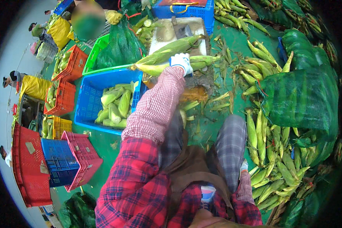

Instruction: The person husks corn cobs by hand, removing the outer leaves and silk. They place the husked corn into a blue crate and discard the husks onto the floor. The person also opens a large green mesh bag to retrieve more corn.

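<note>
My left hand [181,63], in a white glove, is closed around an ear of corn in its green husk [154,69] that lies across the front of a white board [197,26]. Just beyond it, a bigger husked ear [167,50] slants over the same board. A grey, blade-like tool [182,31] rests at the board's far part. By my right knee, my right hand [244,165] shows only a bit of white glove, next to a pile of corn; its fingers are hidden.
Left of the board stands a blue crate [79,102] holding trimmed corn [116,102]. Green net sacks [300,97] and heaped ears [277,178] fill the right side. Husk scraps litter the green floor [237,102]. Orange crates [75,60] and other people are farther left.
</note>
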Demonstrator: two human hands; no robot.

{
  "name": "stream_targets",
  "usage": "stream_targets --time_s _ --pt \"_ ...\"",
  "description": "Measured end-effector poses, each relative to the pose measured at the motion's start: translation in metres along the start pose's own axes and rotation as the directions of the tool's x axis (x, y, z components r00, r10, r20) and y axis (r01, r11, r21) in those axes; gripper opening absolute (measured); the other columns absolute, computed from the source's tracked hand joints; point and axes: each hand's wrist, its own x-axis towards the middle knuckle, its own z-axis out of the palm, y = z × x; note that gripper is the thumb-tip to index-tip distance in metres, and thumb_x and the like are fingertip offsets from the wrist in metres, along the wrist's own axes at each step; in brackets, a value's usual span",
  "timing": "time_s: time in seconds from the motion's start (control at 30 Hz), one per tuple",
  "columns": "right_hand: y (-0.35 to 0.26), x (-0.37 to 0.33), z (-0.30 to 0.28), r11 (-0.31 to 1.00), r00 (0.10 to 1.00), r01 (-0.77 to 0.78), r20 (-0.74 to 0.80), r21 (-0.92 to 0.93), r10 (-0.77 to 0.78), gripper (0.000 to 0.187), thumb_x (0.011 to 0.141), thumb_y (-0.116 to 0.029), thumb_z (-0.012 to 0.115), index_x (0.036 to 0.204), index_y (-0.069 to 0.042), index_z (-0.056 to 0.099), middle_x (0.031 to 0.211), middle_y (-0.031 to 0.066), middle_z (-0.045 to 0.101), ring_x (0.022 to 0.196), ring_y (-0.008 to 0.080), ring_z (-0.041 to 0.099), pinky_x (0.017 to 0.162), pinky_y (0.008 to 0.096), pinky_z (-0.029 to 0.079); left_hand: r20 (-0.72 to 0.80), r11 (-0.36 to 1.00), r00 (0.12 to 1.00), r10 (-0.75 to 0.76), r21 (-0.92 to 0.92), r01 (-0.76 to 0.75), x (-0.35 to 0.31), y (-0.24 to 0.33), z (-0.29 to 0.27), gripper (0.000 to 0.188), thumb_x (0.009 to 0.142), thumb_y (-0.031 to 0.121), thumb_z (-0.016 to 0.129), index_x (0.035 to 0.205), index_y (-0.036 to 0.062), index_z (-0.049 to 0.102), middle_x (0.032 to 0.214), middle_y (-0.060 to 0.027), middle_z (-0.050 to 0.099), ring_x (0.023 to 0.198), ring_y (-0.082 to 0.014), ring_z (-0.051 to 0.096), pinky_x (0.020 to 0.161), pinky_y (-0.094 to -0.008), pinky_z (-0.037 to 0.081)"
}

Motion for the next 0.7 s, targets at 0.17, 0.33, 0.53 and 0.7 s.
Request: stream_targets --time_s 0.17,0.33,0.53,0.7 --pt "-0.112 -0.074 -0.001 0.970 0.997 0.041 -0.052 -0.241 -0.055 0.081 0.079 -0.046 0.070 0.136 0.008 0.049 0.133 0.0301 0.056 0.125 0.0406 0.055 0.104 0.0420 0.044 -0.131 0.992 0.984 -0.120 0.020 0.123 0.004 -0.033 0.026 0.074 0.069 0.043 0.080 0.131 0.0123 0.054 0.126 -0.0126 0.061 0.120 -0.0300 0.058 0.099 -0.0438 0.047" --pt "-0.175 -0.098 -0.064 0.963 0.969 0.098 -0.197 -0.250 -0.150 0.088 0.068 -0.050 0.080 0.132 0.005 0.054 0.128 0.0283 0.059 0.121 0.0401 0.056 0.103 0.0423 0.045 -0.269 0.992 0.955 -0.123 -0.014 0.124 0.002 -0.014 0.015 0.082 0.070 0.043 0.081 0.141 0.0138 0.049 0.129 -0.0109 0.061 0.119 -0.0300 0.058 0.099 -0.0451 0.046" --pt "-0.265 -0.125 -0.137 0.944 0.889 0.268 -0.329 -0.193 -0.320 0.077 0.064 -0.041 0.084 0.124 0.001 0.060 0.114 0.0216 0.068 0.106 0.0352 0.065 0.094 0.0401 0.050 -0.310 0.983 0.951 -0.016 0.167 0.071 0.020 -0.005 0.024 0.082 0.075 0.041 0.078 0.146 0.0186 0.044 0.138 -0.0093 0.053 0.123 -0.0293 0.052 0.101 -0.0452 0.042" --pt "-0.378 -0.167 -0.179 0.857 0.797 0.468 -0.315 -0.217 -0.515 0.072 0.067 -0.037 0.084 0.125 -0.003 0.060 0.112 0.0187 0.068 0.106 0.0317 0.066 0.093 0.0390 0.050 -0.302 0.984 0.952 0.047 0.178 0.008 0.018 -0.014 0.018 0.085 0.074 0.041 0.079 0.148 0.0195 0.041 0.145 -0.0074 0.049 0.129 -0.0295 0.049 0.105 -0.0462 0.041"
